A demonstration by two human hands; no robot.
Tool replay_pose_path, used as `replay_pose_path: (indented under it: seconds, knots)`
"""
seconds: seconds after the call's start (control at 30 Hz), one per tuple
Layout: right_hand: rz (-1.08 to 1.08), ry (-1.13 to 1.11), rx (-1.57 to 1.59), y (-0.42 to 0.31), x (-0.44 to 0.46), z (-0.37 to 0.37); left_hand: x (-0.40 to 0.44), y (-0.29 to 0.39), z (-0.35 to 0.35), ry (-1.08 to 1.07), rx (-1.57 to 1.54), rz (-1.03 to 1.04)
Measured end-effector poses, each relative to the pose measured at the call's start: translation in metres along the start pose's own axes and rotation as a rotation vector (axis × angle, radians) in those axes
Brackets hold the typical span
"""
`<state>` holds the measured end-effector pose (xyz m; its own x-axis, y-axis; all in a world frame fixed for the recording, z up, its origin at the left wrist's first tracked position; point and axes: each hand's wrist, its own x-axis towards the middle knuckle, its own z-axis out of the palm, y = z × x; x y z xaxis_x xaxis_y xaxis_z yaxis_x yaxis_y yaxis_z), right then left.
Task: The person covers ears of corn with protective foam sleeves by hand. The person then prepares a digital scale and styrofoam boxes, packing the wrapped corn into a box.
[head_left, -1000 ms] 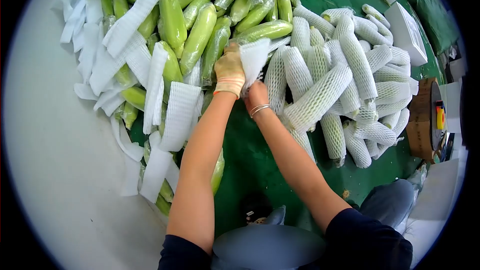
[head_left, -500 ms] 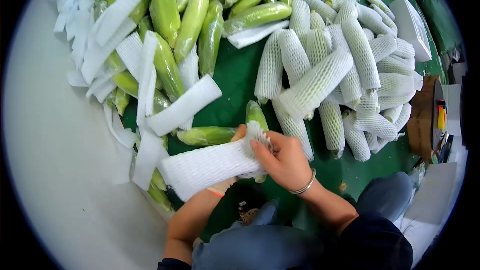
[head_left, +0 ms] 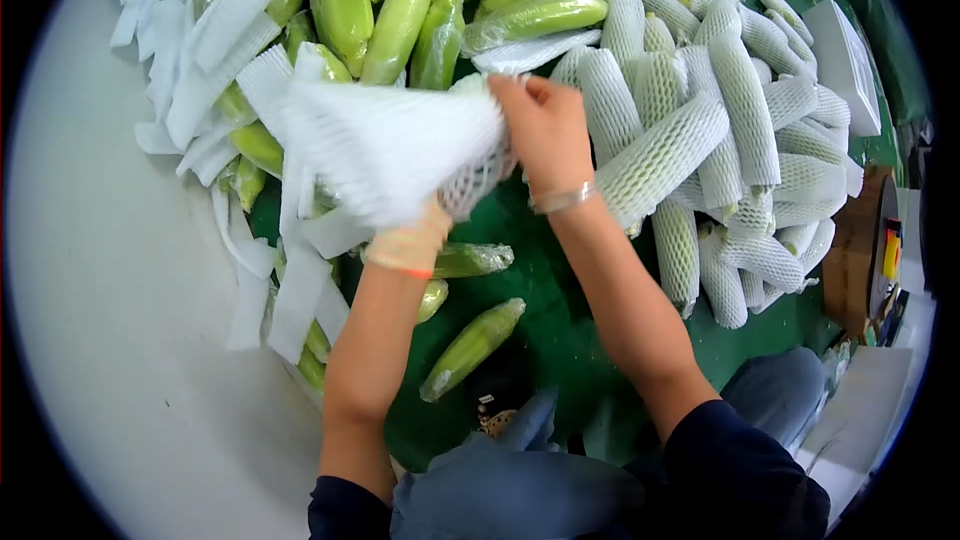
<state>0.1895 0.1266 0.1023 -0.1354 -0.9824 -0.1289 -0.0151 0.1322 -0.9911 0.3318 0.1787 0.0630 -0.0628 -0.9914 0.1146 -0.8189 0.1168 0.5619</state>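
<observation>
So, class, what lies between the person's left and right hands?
The head view shows a white foam net sleeve between right hand and mostly hidden left hand.

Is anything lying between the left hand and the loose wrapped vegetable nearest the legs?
Yes: a film-wrapped vegetable lies beside the left hand in view, and another vegetable's end shows between that hand and the loose vegetable. The hand, partly hidden by the white foam net, appears raised, so reaching over both looks possible.
</observation>
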Motion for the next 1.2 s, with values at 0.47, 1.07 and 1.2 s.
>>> replay_pose_path:
  seconds: [0.47, 1.07, 1.2]
  knots:
    - [0.683, -0.104, 0.530, 0.135, 0.067, 0.011, 0.099, -0.023, 0.063, 0.010, 0.186, -0.419]
    - [-0.466, 0.026, -0.571, 0.004, 0.035, -0.085, 0.107, 0.012, 0.093, 0.281, 0.091, 0.136]
    - [-0.992, -0.508, -0.981, 0.002, 0.039, -0.043, 0.070, 0.002, 0.032, -0.090, -0.241, 0.237]
